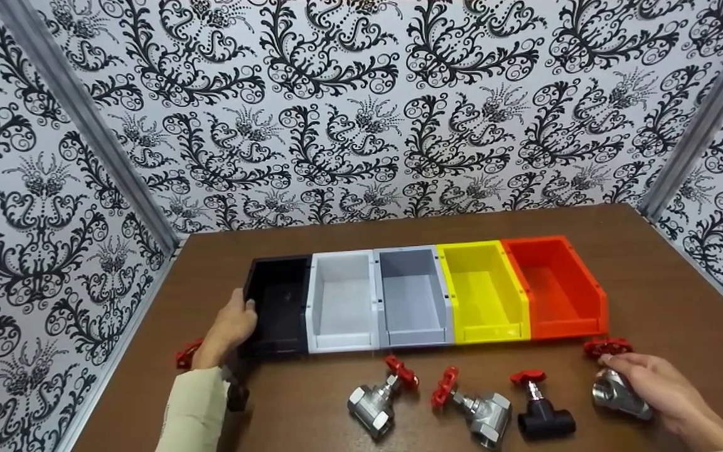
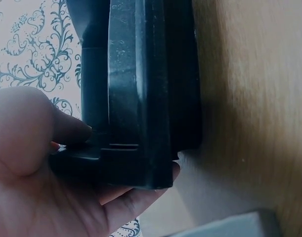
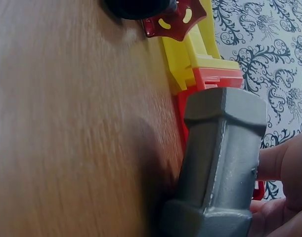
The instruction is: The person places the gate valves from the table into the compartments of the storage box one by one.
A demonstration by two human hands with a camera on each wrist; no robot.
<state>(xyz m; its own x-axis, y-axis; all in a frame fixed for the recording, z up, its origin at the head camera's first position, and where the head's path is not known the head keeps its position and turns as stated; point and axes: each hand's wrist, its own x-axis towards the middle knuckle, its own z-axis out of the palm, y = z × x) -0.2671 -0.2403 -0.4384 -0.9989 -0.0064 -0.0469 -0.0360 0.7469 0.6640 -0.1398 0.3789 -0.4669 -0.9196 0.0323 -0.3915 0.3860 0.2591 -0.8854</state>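
Beside a black-bodied valve (image 1: 546, 424), right fingers (image 1: 630, 364) grip a steel valve (image 1: 614, 392); left fingers (image 2: 133, 205) clasp the black bin (image 1: 280, 320).

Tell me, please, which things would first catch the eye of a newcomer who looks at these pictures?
Probably the row of five bins across the table, from black at left to red-orange at right. At its left end the left hand grips the black bin, and near its right front corner the right hand holds a metal valve. Behind, the wall shows a bold black-and-white scroll pattern.
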